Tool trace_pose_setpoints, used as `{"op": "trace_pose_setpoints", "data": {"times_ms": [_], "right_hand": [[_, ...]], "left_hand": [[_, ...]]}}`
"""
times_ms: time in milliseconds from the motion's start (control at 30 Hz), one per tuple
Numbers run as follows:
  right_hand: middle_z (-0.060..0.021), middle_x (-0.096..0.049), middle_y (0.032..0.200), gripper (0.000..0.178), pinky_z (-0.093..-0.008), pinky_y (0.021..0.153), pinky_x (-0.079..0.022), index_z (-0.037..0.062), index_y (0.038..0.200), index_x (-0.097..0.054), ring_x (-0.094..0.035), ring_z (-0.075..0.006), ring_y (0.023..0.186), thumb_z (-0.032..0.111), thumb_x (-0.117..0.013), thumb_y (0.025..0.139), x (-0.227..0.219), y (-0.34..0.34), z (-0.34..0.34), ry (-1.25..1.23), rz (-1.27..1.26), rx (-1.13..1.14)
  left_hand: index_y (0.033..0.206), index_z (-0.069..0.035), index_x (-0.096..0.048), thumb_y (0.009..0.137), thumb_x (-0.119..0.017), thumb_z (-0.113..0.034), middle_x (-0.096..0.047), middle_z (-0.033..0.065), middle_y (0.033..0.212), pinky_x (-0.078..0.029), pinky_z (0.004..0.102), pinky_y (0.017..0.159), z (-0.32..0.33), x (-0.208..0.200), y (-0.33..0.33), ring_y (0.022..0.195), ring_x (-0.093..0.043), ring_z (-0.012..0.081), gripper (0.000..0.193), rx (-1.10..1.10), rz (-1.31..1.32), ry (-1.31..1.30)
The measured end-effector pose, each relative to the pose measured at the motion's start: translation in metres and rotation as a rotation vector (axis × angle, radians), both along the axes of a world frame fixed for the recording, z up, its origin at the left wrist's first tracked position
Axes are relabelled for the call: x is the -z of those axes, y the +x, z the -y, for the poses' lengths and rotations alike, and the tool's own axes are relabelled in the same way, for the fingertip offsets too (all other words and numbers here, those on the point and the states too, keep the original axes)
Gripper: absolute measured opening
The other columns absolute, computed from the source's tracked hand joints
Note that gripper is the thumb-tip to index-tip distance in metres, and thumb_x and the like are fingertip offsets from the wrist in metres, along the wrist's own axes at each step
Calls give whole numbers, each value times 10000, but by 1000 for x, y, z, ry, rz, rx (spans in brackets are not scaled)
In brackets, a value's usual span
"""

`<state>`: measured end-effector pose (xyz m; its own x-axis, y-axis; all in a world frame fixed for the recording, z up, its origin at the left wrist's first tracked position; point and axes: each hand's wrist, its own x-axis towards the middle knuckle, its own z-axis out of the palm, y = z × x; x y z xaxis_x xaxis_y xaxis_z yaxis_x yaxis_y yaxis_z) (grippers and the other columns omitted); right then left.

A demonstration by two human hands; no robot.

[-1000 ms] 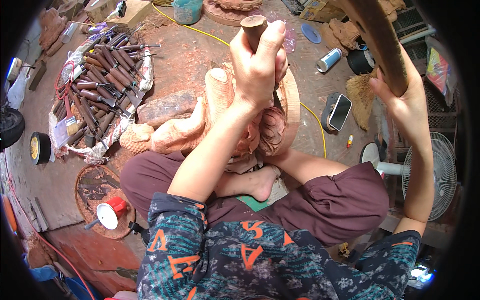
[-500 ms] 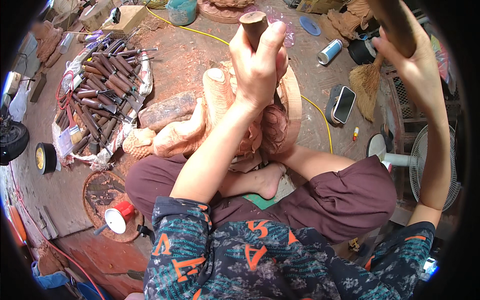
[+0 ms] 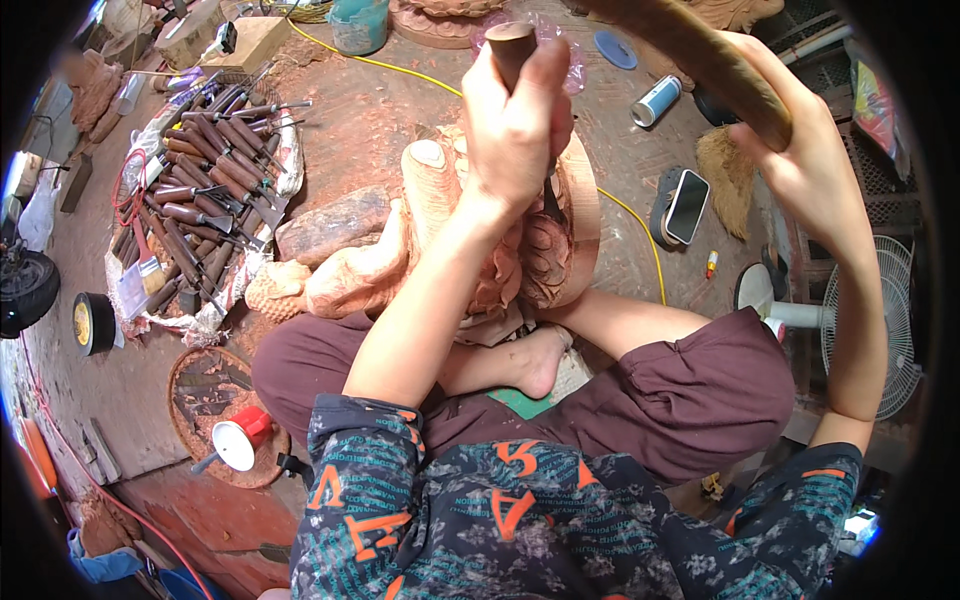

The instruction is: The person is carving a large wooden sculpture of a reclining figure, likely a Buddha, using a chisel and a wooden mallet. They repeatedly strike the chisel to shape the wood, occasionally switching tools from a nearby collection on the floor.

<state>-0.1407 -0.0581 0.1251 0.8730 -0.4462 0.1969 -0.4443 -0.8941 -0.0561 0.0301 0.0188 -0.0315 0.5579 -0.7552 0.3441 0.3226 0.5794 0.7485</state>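
Note:
A wooden-handled chisel (image 3: pixel 513 46) stands upright in my left hand (image 3: pixel 515 135), fingers wrapped round its handle. Its blade reaches down to the carved part of a reddish wood sculpture (image 3: pixel 428 215), which lies on its side in front of my crossed legs. The sculpture has a round base (image 3: pixel 583 220) at its right end and a knobbly, head-like end (image 3: pixel 277 290) at the left. At the upper right my right hand (image 3: pixel 800 140) grips a thick wooden mallet (image 3: pixel 715 65), raised and slanting toward the chisel's top; its far end leaves the picture.
Many chisels (image 3: pixel 200 195) lie piled on a cloth at the left. A red cup (image 3: pixel 238 440) rests on a round tray (image 3: pixel 185 385). To the right are a phone (image 3: pixel 687 207), a spray can (image 3: pixel 656 102), a broom (image 3: pixel 728 180) and a fan (image 3: pixel 872 320). A yellow cord (image 3: pixel 640 225) crosses the floor.
My right hand has swung the mallet down and leftward, closer to the chisel's top. My left hand and the chisel stay almost in place.

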Motion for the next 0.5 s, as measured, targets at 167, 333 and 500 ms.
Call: {"op": "trace_pose_setpoints", "data": {"times_ms": [167, 333, 500], "right_hand": [[-13, -561, 959, 490, -234, 795, -422, -14, 1256, -490, -517, -90, 867, -46, -635, 789, 3, -34, -5, 239, 172, 147], [26, -540, 823, 423, -192, 710, -418, 4, 1199, -527, -505, -49, 759, -29, -664, 800, 15, -45, -27, 267, 394, 189], [22, -584, 860, 192, -191, 706, -429, 25, 981, -587, -532, -40, 777, -9, -684, 819, 13, -59, -30, 340, 478, 219]], "left_hand": [[770, -54, -465, 949, -502, -333, -395, 9, 487, -284, 234, 362, -15, -20, -6, 387, -370, 86, 334, 47, -8, -1], [837, -35, -484, 947, -497, -307, -396, 11, 475, -283, 237, 356, -14, -11, -19, 373, -344, 89, 293, 46, 77, -202], [813, -17, -489, 933, -522, -288, -411, -4, 485, -279, 218, 366, -14, -13, -27, 383, -343, 64, 299, 56, 200, -259]]}}
